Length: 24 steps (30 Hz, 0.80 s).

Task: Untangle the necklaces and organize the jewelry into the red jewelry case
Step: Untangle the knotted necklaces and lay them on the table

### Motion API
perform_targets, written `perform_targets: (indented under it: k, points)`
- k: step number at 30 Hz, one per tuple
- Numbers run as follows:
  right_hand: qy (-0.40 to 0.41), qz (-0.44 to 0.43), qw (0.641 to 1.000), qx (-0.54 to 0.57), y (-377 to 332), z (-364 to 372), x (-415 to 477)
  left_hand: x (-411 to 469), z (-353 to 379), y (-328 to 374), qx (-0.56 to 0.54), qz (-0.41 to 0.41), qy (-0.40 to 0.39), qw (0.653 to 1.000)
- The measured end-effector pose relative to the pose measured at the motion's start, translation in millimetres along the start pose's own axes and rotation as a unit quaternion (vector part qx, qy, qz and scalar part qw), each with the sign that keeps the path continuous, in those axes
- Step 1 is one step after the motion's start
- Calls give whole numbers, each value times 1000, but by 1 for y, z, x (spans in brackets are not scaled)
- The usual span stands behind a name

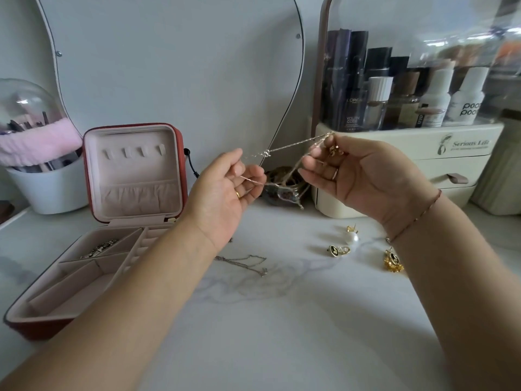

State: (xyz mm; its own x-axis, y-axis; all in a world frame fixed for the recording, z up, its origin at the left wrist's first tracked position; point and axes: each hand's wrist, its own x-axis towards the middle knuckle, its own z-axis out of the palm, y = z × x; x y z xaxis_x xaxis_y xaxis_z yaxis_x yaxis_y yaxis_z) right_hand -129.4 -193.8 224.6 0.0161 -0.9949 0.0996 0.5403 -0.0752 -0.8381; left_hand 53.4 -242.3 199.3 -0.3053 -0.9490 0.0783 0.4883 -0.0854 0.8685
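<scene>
My white marble-patterned tabletop (282, 320) filled the view. On its left side stood the square red jewelry case (132, 170), its lid raised and its pale pink lining showing. The compartments looked mostly bare; one far-left compartment held a silvery metal piece (100, 248), which I could not identify.

Both my hands were raised above the table, just right of the case. My left hand (225, 193), palm up with its fingers loosely curled, pinched a thin pale-gold chain (293, 143). My right hand (361, 176), fingers curled, pinched the other end of the same chain and also held a small gold charm (334, 150). The strands ran crossed between them, so I judged the untangling to be underway, not finished.

A fine silver necklace (242, 262) lay loose on the table beneath my left forearm. Near my right wrist lay a white pearl stud earring (351, 238), a black-and-gold earring pair (338, 250) and a gold flower-shaped earring (392, 261). None of these was in the case, so most of the sorting was left.

At the far right, a cream drawer organiser with a clear domed lid (408, 142) read "Serious Life". Inside, a dark bottle (353, 108) read "YOUTH CODE" under partly visible L'Oréal lettering.
</scene>
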Motion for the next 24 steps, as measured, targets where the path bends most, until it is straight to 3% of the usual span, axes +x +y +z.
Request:
perform_targets:
  k: [7,15,20,24]
  points:
    - [64,-18,998,11,-1,-6,2,4,-7,7,-98,10,85,991]
    - [53,-32,998,-9,-1,-5,3,7,-16,8,-19,-3,134,991]
    - [61,-128,982,-127,-2,-2,0,6,-16,5,78,-30,101,991]
    - [55,-239,923,-296,-1,2,-5,2,-10,2,156,-21,64,985]
